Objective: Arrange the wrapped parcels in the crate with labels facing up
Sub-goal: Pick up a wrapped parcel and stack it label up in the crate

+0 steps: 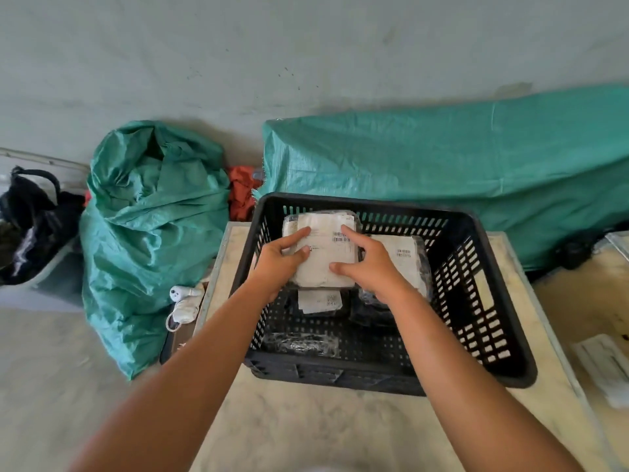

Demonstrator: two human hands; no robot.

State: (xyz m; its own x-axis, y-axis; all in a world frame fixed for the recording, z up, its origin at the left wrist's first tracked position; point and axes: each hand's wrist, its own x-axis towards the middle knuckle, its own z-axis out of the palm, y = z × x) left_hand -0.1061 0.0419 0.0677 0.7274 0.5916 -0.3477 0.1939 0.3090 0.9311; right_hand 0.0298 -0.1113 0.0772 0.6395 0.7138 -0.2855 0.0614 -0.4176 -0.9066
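A black slotted plastic crate (476,301) stands on a pale table (306,424). Inside it, both my hands hold a wrapped parcel (326,257) with its white label facing up. My left hand (280,260) grips its left edge and my right hand (369,267) its right edge. To the right lies another parcel (405,257), label up. A smaller labelled parcel (320,301) lies below the held one. A dark wrapped parcel (301,344) without a visible label lies near the crate's front wall.
Behind the crate a long green tarp-covered bundle (442,158) lies against the wall. A crumpled green sack (149,226) stands at the left, with black bags (30,219) beyond it. A white packet (606,369) rests at the right table edge.
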